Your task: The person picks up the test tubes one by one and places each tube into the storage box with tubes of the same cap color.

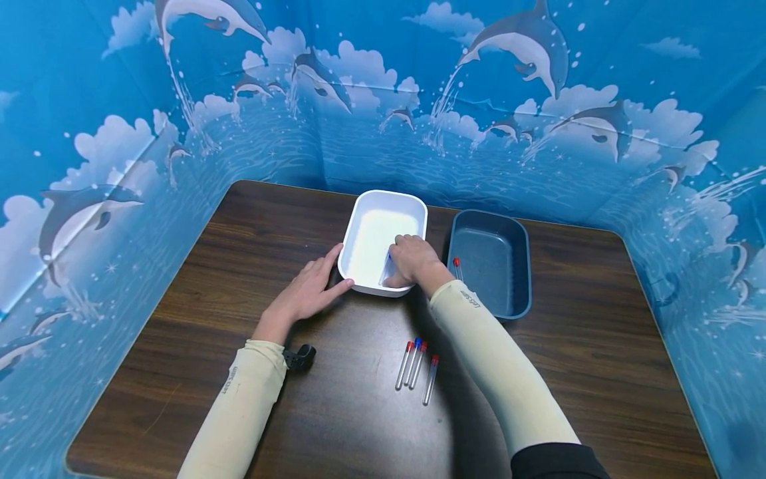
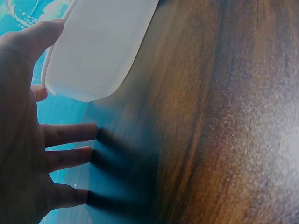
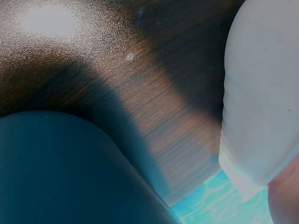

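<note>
My right hand [image 1: 411, 261] reaches over the near right rim into a white plastic tub [image 1: 366, 288] and pinches a blue-capped test tube [image 1: 386, 269], which lies slanted close over the tub's floor. My left hand [image 1: 307, 291] is spread at the tub's near left corner, thumb and forefinger touching the rim. In the left wrist view the other fingers [image 2: 70, 134] stretch out straight beside the tub wall. Only a bit of the right hand [image 3: 286, 189] shows at the edge of the right wrist view, so its grip is hidden there.
Right of the white tub stands a dark blue-grey tub [image 1: 519, 266] with a red-capped tube [image 1: 457, 267] leaning inside. Several capped test tubes [image 1: 414, 363], red and blue, lie on the wooden table [image 1: 335, 426] nearer my body. A dolphin-print curtain [image 1: 371, 146] surrounds the table's far side.
</note>
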Demonstrator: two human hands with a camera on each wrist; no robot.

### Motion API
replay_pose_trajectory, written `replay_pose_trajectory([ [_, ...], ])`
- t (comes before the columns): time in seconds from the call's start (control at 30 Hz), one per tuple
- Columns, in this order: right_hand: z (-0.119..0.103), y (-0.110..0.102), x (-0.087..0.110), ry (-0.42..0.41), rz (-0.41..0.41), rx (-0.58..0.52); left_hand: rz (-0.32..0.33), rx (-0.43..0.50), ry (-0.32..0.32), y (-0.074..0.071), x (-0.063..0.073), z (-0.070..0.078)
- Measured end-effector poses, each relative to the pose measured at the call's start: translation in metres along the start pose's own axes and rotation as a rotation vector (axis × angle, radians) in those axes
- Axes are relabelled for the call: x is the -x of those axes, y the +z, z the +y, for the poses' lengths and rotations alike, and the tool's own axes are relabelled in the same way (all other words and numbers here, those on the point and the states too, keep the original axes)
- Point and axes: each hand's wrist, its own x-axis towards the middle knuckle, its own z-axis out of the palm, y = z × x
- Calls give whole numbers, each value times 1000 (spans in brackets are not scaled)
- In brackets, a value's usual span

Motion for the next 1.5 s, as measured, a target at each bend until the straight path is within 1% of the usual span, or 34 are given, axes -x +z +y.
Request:
replay_pose_trajectory([
  [0.17,1,-1,2,-4,7,-5,-1,-2,2,1,0,0],
  [0.6,3,-7,9,-9,76,-6,-6,-8,-3,1,-2,-3],
  [0.83,3,-11,14,-28,96,-8,-12,-9,-10,1,-1,-3],
  [1.0,3,-12,19,-38,126,-8,-15,-12,-7,1,-1,-3],
  [1.17,2,-14,26,-39,161,-36,-17,-15,-6,0,-1,-3],
  [1.33,2,-14,34,-22,200,-61,-13,-20,-2,0,-1,-2],
  [1.5,3,-15,44,-5,242,-108,-4,-26,5,-1,-1,-1],
])
